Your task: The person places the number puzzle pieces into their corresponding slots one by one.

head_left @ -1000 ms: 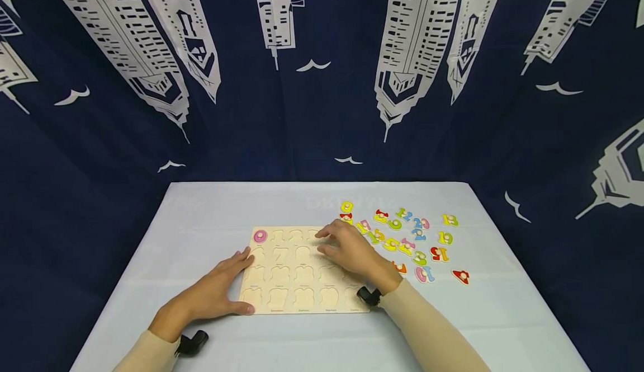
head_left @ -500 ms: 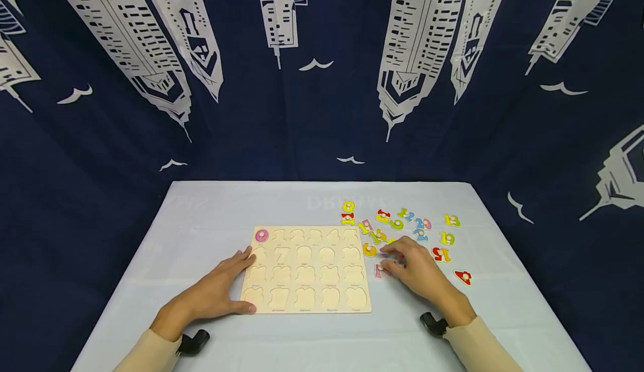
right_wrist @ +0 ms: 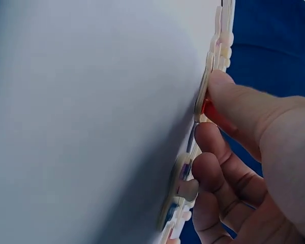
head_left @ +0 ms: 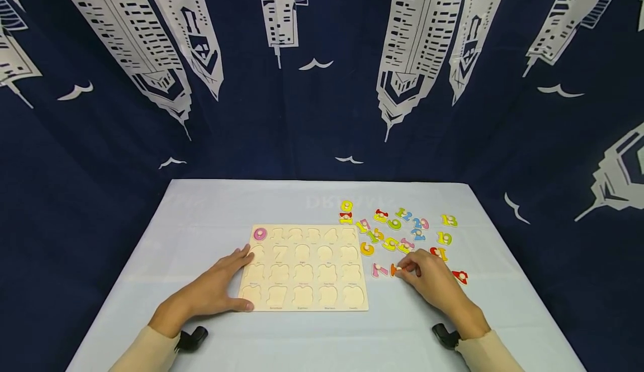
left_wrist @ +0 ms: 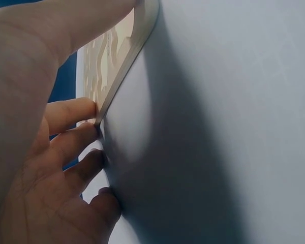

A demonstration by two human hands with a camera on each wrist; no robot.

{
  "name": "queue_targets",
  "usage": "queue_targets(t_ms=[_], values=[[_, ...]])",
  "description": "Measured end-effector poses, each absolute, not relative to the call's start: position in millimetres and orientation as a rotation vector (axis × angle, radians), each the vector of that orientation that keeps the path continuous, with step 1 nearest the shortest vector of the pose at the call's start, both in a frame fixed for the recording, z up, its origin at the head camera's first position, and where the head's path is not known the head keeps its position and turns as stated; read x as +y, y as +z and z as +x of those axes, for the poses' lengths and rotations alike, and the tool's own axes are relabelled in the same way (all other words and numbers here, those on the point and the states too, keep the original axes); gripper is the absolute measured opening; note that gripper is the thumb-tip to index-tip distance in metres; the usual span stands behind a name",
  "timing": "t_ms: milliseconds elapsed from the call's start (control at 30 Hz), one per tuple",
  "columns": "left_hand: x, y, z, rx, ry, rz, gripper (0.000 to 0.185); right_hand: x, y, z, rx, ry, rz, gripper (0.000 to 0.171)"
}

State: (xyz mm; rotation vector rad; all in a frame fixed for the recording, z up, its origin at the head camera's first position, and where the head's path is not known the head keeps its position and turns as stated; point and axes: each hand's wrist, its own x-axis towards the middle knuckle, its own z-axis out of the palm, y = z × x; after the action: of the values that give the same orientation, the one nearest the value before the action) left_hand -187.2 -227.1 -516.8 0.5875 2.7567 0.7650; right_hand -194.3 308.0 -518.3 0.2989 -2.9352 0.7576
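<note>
A pale wooden number puzzle board (head_left: 315, 293) lies on the white table, with a pink zero (head_left: 255, 234) in its top left recess. My left hand (head_left: 208, 288) rests at the board's left side, fingers spread, thumb on the lower left corner. In the left wrist view, the thumb and index finger touch the board (left_wrist: 123, 68). Right of the board, my right hand (head_left: 435, 282) pinches an orange number piece (head_left: 393, 270) between thumb and index finger; the fingers partly hide it. Beside that piece lies a pink number piece (head_left: 377, 270).
Several coloured number pieces lie scattered right of the board, among them a yellow one (head_left: 367, 249), a green-yellow thirteen (head_left: 449, 220) and a red four (head_left: 460, 277). A dark blue cloth (head_left: 282, 126) with white buildings hangs behind the table (head_left: 211, 210).
My right hand has moved from above the board to the number pieces on the right and now pinches the orange one. My left hand has stayed at the board's edge.
</note>
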Motion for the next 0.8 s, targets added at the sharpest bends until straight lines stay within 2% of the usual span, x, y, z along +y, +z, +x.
queue_targets(t_ms=[400,800], values=[[-228.4,-513.7,-189.5,2.729,0.772,0.566,0.124,284.5,-505.8,-209.4,-2.831,0.799,0.41,0.013],[-223.0,-505.5,-187.5,2.686,0.769,0.561,0.124,206.6,-501.2,-247.8,-2.784,1.065,0.609,0.009]])
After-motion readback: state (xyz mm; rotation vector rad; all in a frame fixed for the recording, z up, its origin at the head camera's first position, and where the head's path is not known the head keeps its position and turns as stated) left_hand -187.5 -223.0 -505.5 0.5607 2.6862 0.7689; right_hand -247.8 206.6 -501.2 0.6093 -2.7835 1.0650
